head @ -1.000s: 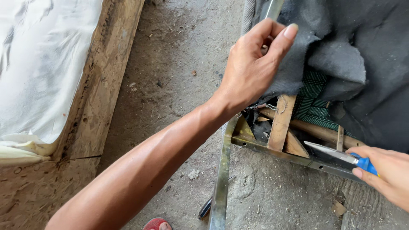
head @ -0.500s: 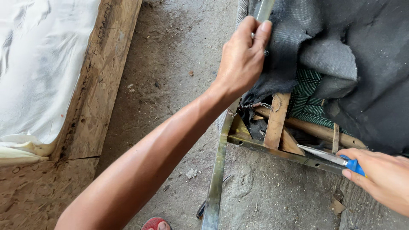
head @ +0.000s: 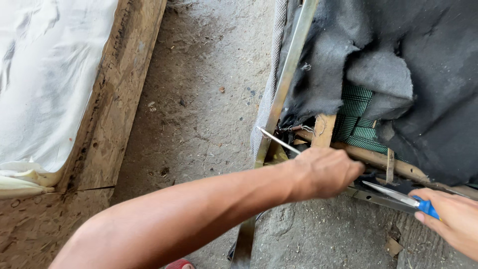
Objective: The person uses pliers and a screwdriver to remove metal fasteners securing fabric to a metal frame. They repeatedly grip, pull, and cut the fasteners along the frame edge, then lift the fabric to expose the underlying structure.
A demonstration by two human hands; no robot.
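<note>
My left hand (head: 323, 172) reaches across from the lower left. Its fingers are curled at the corner of an overturned furniture frame, just below a wooden slat (head: 323, 130). What the fingers grip is hidden. A thin metal rod (head: 276, 140) sticks out up-left from behind its knuckles. My right hand (head: 448, 221) at the lower right holds a blue-handled tool (head: 427, 206), and the tool's metal blade (head: 391, 193) points left toward my left hand along the frame's lower bar. Torn dark fabric (head: 398, 65) hangs over green webbing (head: 356, 114) above both hands.
A long metal strip (head: 289, 79) runs down the frame's left edge to the bottom of the view. A white padded panel (head: 45, 84) on a rough wooden board (head: 114, 114) lies at the left. Dusty concrete floor (head: 209, 99) lies between them. A red object (head: 177, 264) shows at the bottom edge.
My left hand has let go of the dark fabric's upper edge and dropped down to the frame's corner, fingers now curled. My right hand and the tool have barely shifted.
</note>
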